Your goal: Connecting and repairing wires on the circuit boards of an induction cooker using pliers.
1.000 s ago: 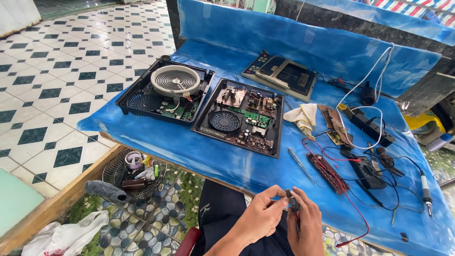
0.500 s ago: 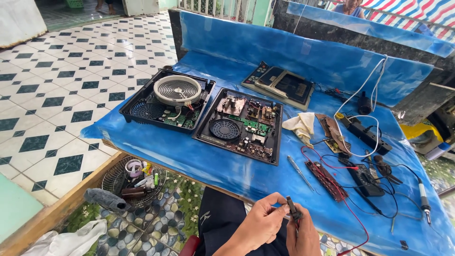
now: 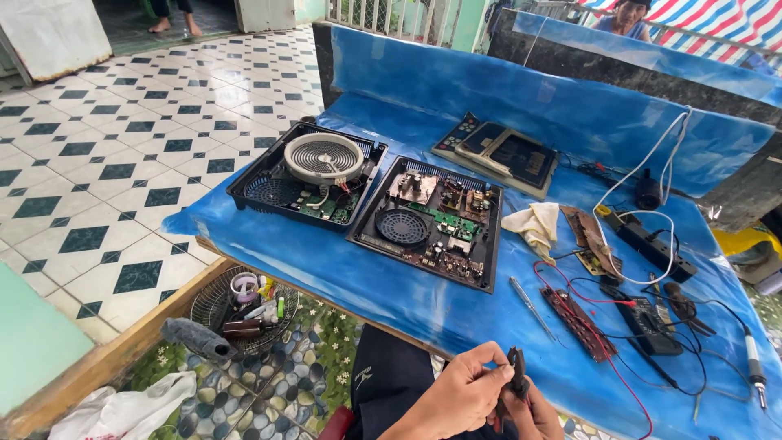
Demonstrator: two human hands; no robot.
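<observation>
At the bottom edge, over my lap, my left hand [image 3: 456, 399] and my right hand [image 3: 533, 411] are closed together on a small dark tool [image 3: 516, 375] that looks like pliers. The part being gripped is too small to make out. On the blue-covered table [image 3: 407, 301] in front of me lie two opened black cooker housings: one with a round coil [image 3: 307, 175], one with a fan and circuit boards [image 3: 432, 220]. A screwdriver [image 3: 531, 307] and a long dark red circuit strip [image 3: 580, 323] lie closest to my hands.
A glass top panel [image 3: 498, 153] rests at the back. A white cloth [image 3: 533, 226], a black power strip [image 3: 652, 240], a meter with red and black leads [image 3: 652, 326] and a soldering iron [image 3: 753, 368] fill the right side. A wire basket of bottles [image 3: 243, 308] stands on the floor.
The view has dropped and shifted slightly, so my hands now sit lower in the frame. They stay closed together on the small tool; the table items have not moved.
</observation>
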